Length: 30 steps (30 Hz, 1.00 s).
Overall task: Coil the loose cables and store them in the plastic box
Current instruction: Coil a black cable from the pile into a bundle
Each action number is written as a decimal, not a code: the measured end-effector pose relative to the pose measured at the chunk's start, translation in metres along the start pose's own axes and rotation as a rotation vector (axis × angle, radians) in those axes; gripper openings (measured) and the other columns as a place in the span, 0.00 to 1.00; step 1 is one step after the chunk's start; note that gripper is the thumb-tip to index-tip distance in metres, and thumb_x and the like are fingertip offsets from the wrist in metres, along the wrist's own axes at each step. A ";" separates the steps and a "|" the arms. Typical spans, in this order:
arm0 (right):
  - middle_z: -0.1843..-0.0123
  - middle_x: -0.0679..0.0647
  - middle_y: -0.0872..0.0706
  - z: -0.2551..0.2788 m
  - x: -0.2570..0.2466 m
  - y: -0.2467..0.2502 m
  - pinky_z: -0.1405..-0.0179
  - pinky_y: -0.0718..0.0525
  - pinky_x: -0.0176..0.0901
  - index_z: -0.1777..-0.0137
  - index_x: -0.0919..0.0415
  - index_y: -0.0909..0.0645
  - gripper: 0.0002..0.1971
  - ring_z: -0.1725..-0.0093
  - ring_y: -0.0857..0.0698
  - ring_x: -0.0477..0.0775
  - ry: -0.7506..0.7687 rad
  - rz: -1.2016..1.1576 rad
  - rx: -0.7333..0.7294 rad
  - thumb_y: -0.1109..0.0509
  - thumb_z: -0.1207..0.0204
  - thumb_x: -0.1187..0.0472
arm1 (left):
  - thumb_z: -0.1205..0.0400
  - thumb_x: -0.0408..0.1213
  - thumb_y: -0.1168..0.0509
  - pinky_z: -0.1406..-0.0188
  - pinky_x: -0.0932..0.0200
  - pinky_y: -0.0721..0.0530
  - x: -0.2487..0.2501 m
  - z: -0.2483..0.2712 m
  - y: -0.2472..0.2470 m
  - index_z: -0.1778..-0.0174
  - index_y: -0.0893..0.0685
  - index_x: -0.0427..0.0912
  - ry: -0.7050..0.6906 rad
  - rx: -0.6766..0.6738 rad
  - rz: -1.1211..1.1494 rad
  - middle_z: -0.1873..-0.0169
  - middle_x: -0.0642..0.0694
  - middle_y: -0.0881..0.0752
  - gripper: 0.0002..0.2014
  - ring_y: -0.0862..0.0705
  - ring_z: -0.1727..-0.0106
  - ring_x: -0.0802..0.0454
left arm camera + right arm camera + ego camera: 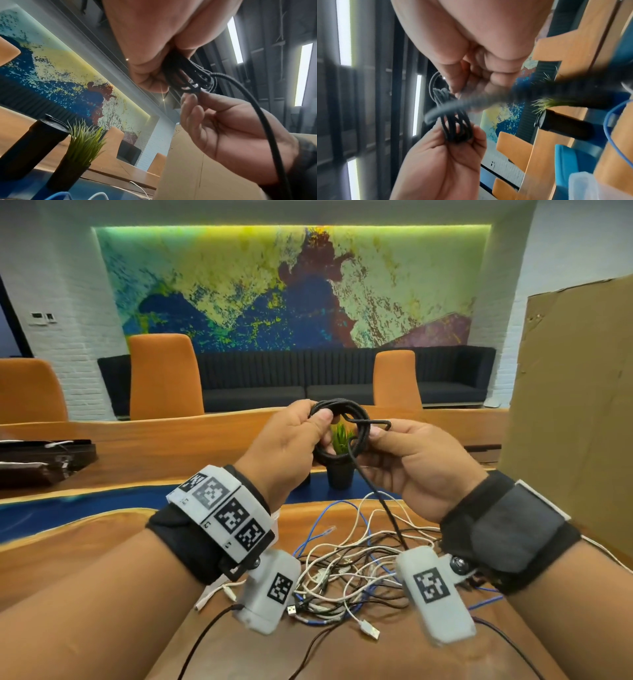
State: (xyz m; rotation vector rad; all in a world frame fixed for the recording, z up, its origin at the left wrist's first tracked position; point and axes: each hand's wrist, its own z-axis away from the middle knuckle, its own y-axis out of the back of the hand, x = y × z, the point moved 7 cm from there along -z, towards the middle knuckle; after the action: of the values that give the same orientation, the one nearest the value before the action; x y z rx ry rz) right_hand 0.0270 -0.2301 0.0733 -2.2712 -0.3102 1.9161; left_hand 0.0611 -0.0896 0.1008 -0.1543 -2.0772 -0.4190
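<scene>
A black braided cable, wound into a small coil (346, 412), is held up in the air over the table. My left hand (318, 419) pinches the coil's bundled loops (455, 128) between thumb and fingers. My right hand (375, 436) pinches the free strand where it bends across the coil (192, 75). That strand's tail (380, 498) hangs down into the pile of loose cables (342, 570), white, blue and black, on the wooden table (102, 559). In the right wrist view a translucent plastic box (583, 186) shows at the bottom right corner.
A small potted plant (340, 470) stands just behind the hands, with a black cylinder (30, 146) beside it. A tall cardboard sheet (575, 405) rises on the right. Dark cases (41, 460) lie at the far left, and orange chairs (164, 374) stand beyond the table.
</scene>
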 end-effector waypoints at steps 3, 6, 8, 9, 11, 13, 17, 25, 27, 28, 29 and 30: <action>0.38 0.62 0.12 0.007 0.007 -0.007 0.40 0.16 0.59 0.32 0.65 0.19 0.18 0.41 0.13 0.58 -0.103 -0.129 -0.190 0.40 0.19 0.66 | 0.09 0.36 0.47 0.52 0.42 0.18 0.004 0.001 0.002 0.50 0.22 0.35 -0.030 0.074 -0.050 0.66 0.45 0.23 0.11 0.23 0.62 0.48; 0.34 0.64 0.16 0.016 0.020 -0.020 0.37 0.19 0.61 0.26 0.64 0.24 0.27 0.34 0.17 0.64 -0.247 -0.180 -0.308 0.31 0.24 0.55 | 0.10 0.38 0.45 0.56 0.43 0.20 0.007 0.001 0.004 0.52 0.22 0.31 -0.094 0.155 -0.132 0.66 0.43 0.21 0.14 0.23 0.63 0.48; 0.40 0.63 0.13 0.019 0.028 -0.027 0.46 0.13 0.56 0.31 0.61 0.20 0.25 0.41 0.12 0.61 -0.279 -0.043 -0.282 0.27 0.26 0.51 | 0.12 0.41 0.45 0.57 0.44 0.21 0.008 0.000 0.005 0.53 0.22 0.32 -0.111 0.176 -0.156 0.67 0.45 0.20 0.15 0.22 0.64 0.50; 0.46 0.61 0.11 0.021 0.031 -0.031 0.50 0.12 0.54 0.35 0.62 0.18 0.22 0.48 0.11 0.58 -0.275 -0.004 -0.253 0.27 0.26 0.52 | 0.12 0.41 0.45 0.57 0.43 0.20 0.009 0.000 0.005 0.53 0.22 0.32 -0.108 0.178 -0.164 0.67 0.45 0.20 0.15 0.22 0.64 0.49; 0.60 0.57 0.14 0.024 0.032 -0.036 0.55 0.12 0.52 0.41 0.64 0.17 0.13 0.62 0.14 0.52 -0.206 0.001 -0.179 0.30 0.21 0.56 | 0.11 0.42 0.45 0.59 0.46 0.19 0.008 0.000 0.004 0.51 0.21 0.32 -0.071 0.182 -0.150 0.66 0.44 0.20 0.15 0.21 0.62 0.47; 0.68 0.54 0.20 0.026 0.031 -0.034 0.61 0.15 0.49 0.49 0.66 0.15 0.10 0.70 0.21 0.50 -0.071 0.088 -0.095 0.35 0.16 0.60 | 0.10 0.40 0.45 0.59 0.49 0.19 0.003 -0.002 0.007 0.50 0.19 0.35 0.033 0.199 -0.031 0.66 0.46 0.19 0.13 0.21 0.62 0.49; 0.71 0.53 0.21 0.031 0.026 -0.037 0.64 0.19 0.50 0.61 0.62 0.17 0.12 0.70 0.24 0.49 0.302 0.867 -0.159 0.34 0.17 0.59 | 0.10 0.40 0.44 0.65 0.60 0.28 -0.006 -0.006 0.014 0.56 0.20 0.48 0.280 0.230 0.344 0.73 0.56 0.17 0.11 0.21 0.70 0.60; 0.65 0.50 0.22 0.033 0.036 -0.026 0.62 0.21 0.56 0.61 0.57 0.23 0.16 0.64 0.22 0.52 0.485 1.466 -0.312 0.39 0.16 0.47 | 0.11 0.39 0.43 0.78 0.69 0.34 -0.011 0.000 0.012 0.51 0.18 0.45 0.376 0.188 0.361 0.66 0.52 0.16 0.09 0.26 0.76 0.60; 0.65 0.51 0.20 0.027 0.039 -0.023 0.62 0.19 0.54 0.62 0.55 0.22 0.15 0.63 0.21 0.53 0.389 1.487 -0.347 0.37 0.17 0.48 | 0.10 0.39 0.43 0.76 0.69 0.37 -0.010 0.005 0.000 0.53 0.18 0.46 0.412 0.112 0.397 0.68 0.53 0.17 0.10 0.26 0.76 0.62; 0.66 0.50 0.18 0.021 0.039 -0.022 0.62 0.19 0.51 0.63 0.53 0.20 0.13 0.64 0.20 0.50 0.331 1.430 -0.345 0.35 0.17 0.50 | 0.11 0.39 0.43 0.75 0.69 0.38 -0.009 0.008 -0.007 0.54 0.18 0.46 0.427 0.056 0.409 0.69 0.54 0.18 0.10 0.26 0.77 0.62; 0.68 0.48 0.17 0.015 0.036 -0.019 0.64 0.20 0.46 0.63 0.49 0.17 0.11 0.67 0.20 0.47 0.263 1.303 -0.308 0.32 0.19 0.52 | 0.11 0.40 0.42 0.75 0.69 0.38 -0.007 0.009 -0.013 0.56 0.18 0.47 0.432 -0.002 0.407 0.70 0.54 0.18 0.11 0.26 0.77 0.63; 0.70 0.47 0.17 0.010 0.031 -0.016 0.68 0.22 0.43 0.62 0.50 0.14 0.09 0.70 0.22 0.44 0.203 1.123 -0.245 0.29 0.20 0.57 | 0.11 0.40 0.42 0.74 0.69 0.37 -0.003 0.010 -0.018 0.57 0.17 0.46 0.423 -0.060 0.383 0.70 0.54 0.18 0.11 0.26 0.77 0.63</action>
State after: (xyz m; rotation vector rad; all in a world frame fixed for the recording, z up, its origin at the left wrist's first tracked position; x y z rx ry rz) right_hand 0.0214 -0.2069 0.0461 -3.1257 1.0270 2.0219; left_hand 0.0492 -0.1027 0.0892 -0.4509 -1.5748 -0.2511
